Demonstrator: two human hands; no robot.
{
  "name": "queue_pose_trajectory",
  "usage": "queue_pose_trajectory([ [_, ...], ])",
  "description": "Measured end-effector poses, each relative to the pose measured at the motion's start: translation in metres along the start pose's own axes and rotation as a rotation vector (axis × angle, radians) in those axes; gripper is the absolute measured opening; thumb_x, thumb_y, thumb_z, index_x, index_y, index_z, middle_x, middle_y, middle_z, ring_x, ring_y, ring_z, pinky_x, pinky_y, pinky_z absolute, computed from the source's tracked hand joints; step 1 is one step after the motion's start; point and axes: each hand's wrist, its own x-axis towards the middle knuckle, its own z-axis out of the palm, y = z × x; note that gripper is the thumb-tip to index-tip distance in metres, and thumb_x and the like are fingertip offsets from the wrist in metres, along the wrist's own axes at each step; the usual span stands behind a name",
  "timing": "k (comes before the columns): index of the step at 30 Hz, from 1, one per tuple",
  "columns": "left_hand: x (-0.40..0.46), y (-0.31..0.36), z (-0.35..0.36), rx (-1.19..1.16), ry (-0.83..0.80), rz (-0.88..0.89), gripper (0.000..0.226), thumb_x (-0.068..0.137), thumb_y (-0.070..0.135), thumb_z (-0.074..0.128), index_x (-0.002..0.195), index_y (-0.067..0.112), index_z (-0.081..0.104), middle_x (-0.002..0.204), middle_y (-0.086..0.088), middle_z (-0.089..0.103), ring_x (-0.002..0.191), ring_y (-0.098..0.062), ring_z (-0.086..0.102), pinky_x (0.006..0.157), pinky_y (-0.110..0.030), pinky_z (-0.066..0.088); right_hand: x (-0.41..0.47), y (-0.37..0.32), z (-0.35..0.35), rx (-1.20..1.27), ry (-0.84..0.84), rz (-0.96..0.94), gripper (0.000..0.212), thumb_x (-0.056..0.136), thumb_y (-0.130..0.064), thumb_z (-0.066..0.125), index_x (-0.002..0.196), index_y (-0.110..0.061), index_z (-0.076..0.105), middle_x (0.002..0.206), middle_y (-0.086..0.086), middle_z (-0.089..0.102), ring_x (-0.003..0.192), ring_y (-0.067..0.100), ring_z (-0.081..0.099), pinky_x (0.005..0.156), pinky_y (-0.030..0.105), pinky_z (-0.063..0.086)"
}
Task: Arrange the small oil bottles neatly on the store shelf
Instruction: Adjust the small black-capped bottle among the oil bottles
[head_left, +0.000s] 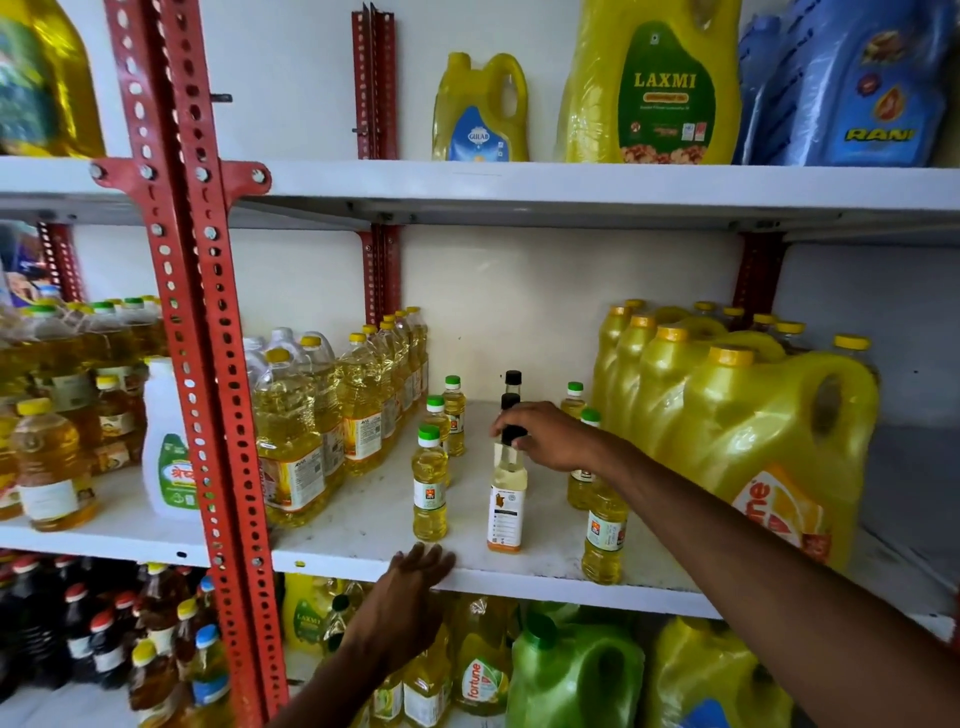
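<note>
Several small oil bottles stand on the white middle shelf. Three green-capped ones form a left column, the nearest a green-capped bottle. In the centre stands a black-capped bottle with a white and orange label; my right hand grips its neck and cap from above. Two more black caps show behind it. More green-capped bottles stand on the right, partly hidden by my forearm, the nearest a front right bottle. My left hand rests flat on the shelf's front edge, fingers apart, holding nothing.
Large clear oil bottles line the left of this shelf bay. Big yellow jugs fill the right side. A red slotted upright stands at the left. Jugs sit on the shelf above, and more bottles fill the shelf below.
</note>
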Motion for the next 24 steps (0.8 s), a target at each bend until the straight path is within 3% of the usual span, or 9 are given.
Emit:
queue_pose_trajectory([
  [3, 0.002, 0.001, -0.001, -0.025, 0.002, -0.011, 0.064, 0.093, 0.027, 0.059, 0.149, 0.028, 0.029, 0.160, 0.002, 0.028, 0.151, -0.018, 0.015, 0.119, -0.032, 0.006, 0.006, 0.002, -0.001, 0.023, 0.004, 0.041, 0.032, 0.088, -0.013, 0.063, 0.120, -0.012, 0.064, 0.126, 0.012, 0.064, 0.116, 0.026, 0.058, 0.096, 0.033, 0.046],
  [7, 0.004, 0.004, -0.006, -0.026, 0.010, -0.015, 0.061, 0.091, 0.023, 0.060, 0.147, 0.025, 0.035, 0.158, 0.001, 0.034, 0.149, -0.019, 0.021, 0.121, -0.035, 0.016, 0.008, 0.000, 0.002, 0.075, 0.088, 0.080, 0.033, 0.083, -0.028, 0.071, 0.110, -0.009, 0.068, 0.113, 0.013, 0.070, 0.093, 0.022, 0.065, 0.077, 0.024, 0.043],
  [13, 0.005, 0.003, -0.006, -0.036, 0.005, -0.022, 0.058, 0.090, 0.021, 0.059, 0.145, 0.026, 0.039, 0.154, 0.000, 0.041, 0.143, -0.021, 0.034, 0.119, -0.038, 0.027, 0.011, -0.003, 0.006, 0.071, 0.096, 0.112, 0.048, 0.076, -0.031, 0.078, 0.118, -0.015, 0.065, 0.119, 0.014, 0.067, 0.105, 0.026, 0.064, 0.080, 0.024, 0.044],
  [16, 0.005, 0.002, -0.006, -0.034, -0.013, -0.019, 0.058, 0.089, 0.022, 0.058, 0.144, 0.026, 0.040, 0.152, 0.001, 0.044, 0.140, -0.022, 0.038, 0.117, -0.039, 0.035, 0.010, -0.004, 0.006, 0.094, 0.096, 0.122, 0.044, 0.075, -0.025, 0.079, 0.115, -0.011, 0.067, 0.118, 0.014, 0.068, 0.092, 0.022, 0.066, 0.077, 0.026, 0.048],
  [19, 0.006, 0.003, -0.008, -0.038, -0.002, -0.009, 0.057, 0.090, 0.020, 0.058, 0.144, 0.025, 0.041, 0.151, 0.002, 0.044, 0.140, -0.020, 0.037, 0.118, -0.038, 0.033, 0.007, -0.009, 0.004, 0.094, 0.097, 0.128, 0.040, 0.073, -0.023, 0.081, 0.109, -0.009, 0.070, 0.112, 0.015, 0.070, 0.075, 0.016, 0.060, 0.071, 0.027, 0.051],
  [24, 0.005, 0.002, -0.007, -0.040, -0.005, -0.018, 0.060, 0.089, 0.018, 0.058, 0.145, 0.025, 0.038, 0.156, 0.000, 0.038, 0.146, -0.020, 0.030, 0.121, -0.038, 0.023, -0.003, -0.018, 0.002, 0.065, 0.112, 0.127, 0.038, 0.072, -0.024, 0.081, 0.105, -0.007, 0.072, 0.102, 0.015, 0.073, 0.067, 0.015, 0.057, 0.068, 0.025, 0.048],
])
